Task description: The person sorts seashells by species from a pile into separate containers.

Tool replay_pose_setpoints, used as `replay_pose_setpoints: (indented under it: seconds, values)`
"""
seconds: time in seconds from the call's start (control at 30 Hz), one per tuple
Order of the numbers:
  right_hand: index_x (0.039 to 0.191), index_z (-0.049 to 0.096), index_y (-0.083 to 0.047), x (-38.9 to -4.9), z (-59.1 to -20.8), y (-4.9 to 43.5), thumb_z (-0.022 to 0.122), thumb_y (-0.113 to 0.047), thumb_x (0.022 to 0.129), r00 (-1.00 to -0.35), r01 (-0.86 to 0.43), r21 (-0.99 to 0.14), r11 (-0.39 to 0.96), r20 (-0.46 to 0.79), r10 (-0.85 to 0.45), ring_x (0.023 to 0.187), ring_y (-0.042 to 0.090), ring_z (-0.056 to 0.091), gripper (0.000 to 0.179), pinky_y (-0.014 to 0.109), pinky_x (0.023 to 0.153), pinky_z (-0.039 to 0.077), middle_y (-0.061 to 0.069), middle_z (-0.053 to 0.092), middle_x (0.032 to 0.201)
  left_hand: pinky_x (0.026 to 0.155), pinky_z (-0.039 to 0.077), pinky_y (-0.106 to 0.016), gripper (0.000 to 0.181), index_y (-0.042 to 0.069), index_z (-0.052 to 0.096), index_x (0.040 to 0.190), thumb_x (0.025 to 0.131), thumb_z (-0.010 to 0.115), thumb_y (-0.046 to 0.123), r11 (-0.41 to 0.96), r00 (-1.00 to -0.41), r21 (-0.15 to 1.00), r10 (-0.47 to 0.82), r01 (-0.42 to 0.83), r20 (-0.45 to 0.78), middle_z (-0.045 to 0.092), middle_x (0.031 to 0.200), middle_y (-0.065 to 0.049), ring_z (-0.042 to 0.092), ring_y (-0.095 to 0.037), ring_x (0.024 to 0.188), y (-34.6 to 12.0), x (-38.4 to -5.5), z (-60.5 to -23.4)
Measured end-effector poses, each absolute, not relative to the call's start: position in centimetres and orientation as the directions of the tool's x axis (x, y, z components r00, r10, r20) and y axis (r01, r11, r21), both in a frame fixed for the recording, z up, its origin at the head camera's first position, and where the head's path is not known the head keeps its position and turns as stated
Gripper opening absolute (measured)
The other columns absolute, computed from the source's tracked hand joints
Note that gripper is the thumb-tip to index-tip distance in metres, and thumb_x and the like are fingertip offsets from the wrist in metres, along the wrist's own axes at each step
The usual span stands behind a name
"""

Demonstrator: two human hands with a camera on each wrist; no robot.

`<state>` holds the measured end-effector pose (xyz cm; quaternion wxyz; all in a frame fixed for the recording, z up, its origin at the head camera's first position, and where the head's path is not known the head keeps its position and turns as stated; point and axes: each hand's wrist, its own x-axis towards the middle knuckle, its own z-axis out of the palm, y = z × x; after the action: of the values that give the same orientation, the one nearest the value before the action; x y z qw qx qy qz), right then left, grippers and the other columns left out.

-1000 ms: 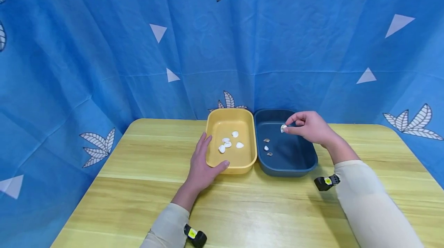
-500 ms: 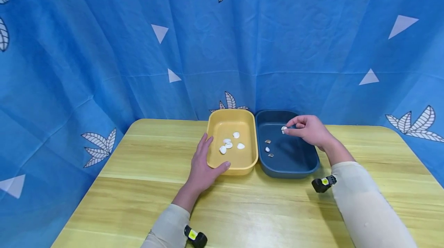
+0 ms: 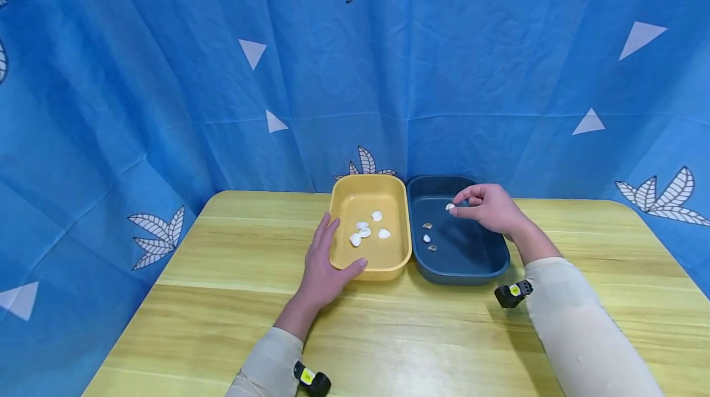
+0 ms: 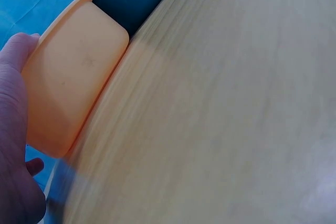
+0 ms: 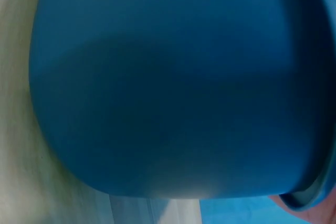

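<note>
My right hand [image 3: 495, 207] pinches a small white seashell [image 3: 450, 206] between thumb and fingertips, over the dark blue tub [image 3: 460, 278]. Inside that tub lie a white shell [image 3: 426, 238] and two brownish ones [image 3: 427, 225]. The left hand [image 3: 324, 264] rests against the near left corner of the yellow tub [image 3: 383, 274], fingers along its side and thumb over the front rim. Several white shells [image 3: 376, 216] lie in the yellow tub. In the right wrist view the blue tub's wall [image 5: 157, 103] hides the held shell and most of the hand.
The two tubs stand side by side, touching or nearly so, at the back of a light wooden table [image 3: 421, 335]. Behind the table hangs a blue patterned curtain [image 3: 471, 76]. A black wrist camera [image 3: 513, 293] sits on each forearm.
My right hand has shifted slightly left and nearer, still pinching the white shell, which has turned in the fingers. The left hand and both tubs stay put.
</note>
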<state>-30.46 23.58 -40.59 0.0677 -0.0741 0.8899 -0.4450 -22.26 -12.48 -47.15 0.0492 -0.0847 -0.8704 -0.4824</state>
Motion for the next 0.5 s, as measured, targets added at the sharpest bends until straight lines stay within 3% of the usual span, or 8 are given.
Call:
replay_pose_setpoints:
  seconds: [0.17,0.5]
  values:
    - [0.111,0.069,0.0,-30.43,-40.48,23.52,0.076,-0.017,0.09,-0.98,-0.067,-0.802,0.593,-0.058,-0.189,0.064,0.025,0.037,0.028,0.038,0.063,0.034,0.0,0.029,0.065,0.112,0.019,-0.06,0.094,0.029,0.03,0.157,0.08,0.079,0.048,0.519,-0.981,0.833,0.099,0.194,0.167,0.009,0.165,0.013,0.017,-0.026,0.147,-12.48,-22.2,-47.12]
    - [0.112,0.07,0.0,-30.27,-40.53,23.67,0.077,-0.023,0.09,-0.988,-0.048,-0.806,0.59,-0.048,-0.146,0.072,0.028,0.043,0.034,0.04,0.067,0.037,0.003,0.033,0.066,0.112,0.019,-0.06,0.096,0.024,0.03,0.157,0.08,0.08,0.049,0.519,-0.977,0.828,0.103,0.211,0.185,0.011,0.165,0.008,0.018,-0.028,0.147,-12.5,-22.19,-47.04]
